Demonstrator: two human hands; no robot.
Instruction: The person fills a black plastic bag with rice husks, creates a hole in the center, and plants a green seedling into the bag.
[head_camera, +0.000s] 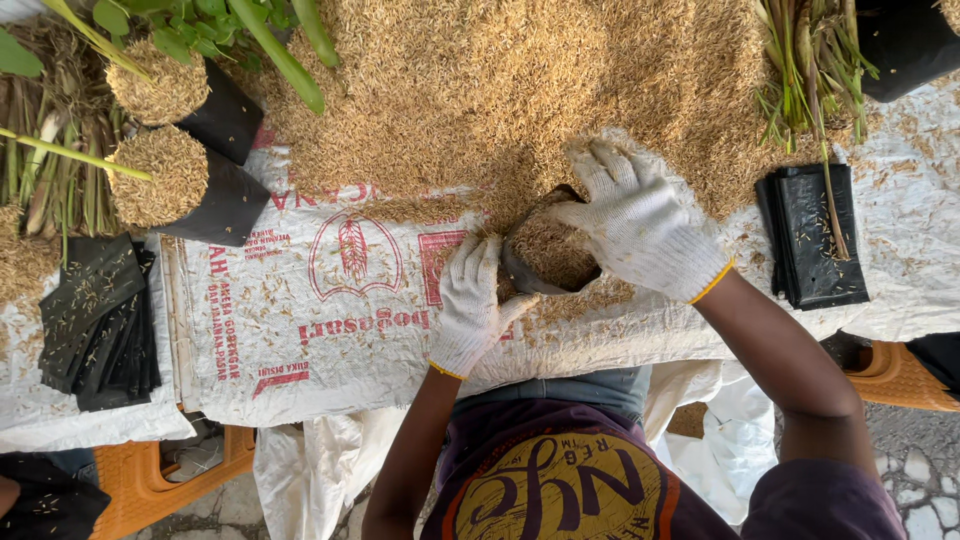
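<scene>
From the head camera, looking straight down, both hands wear white knit gloves with yellow cuffs. The left hand (470, 300) is closed around the near side of a small black planting bag (548, 255), gripping its rim so the mouth stays open. The bag lies on its side at the near edge of a big pile of rice husks (500, 90) and is already packed with husks. The right hand (635, 220) is open, fingers spread and curved, resting over the far side of the bag's mouth and on the husks heaped against it; it grips nothing.

The husk pile covers the far middle of the counter, which is laid with a white woven sack (300, 320) printed in red. Loose husks are scattered across the sack around the bag.

At far left, two filled black planting bags (215, 195) lie on their sides, husks showing at their mouths, with green seedling stalks (60, 170) just beside them. A stack of flat empty black bags (100, 320) sits at near left; another flat stack (810, 235) lies at right, with a bundle of green stalks (810, 70) resting partly on it. Orange plastic stools (900, 375) show below the counter's edge.
</scene>
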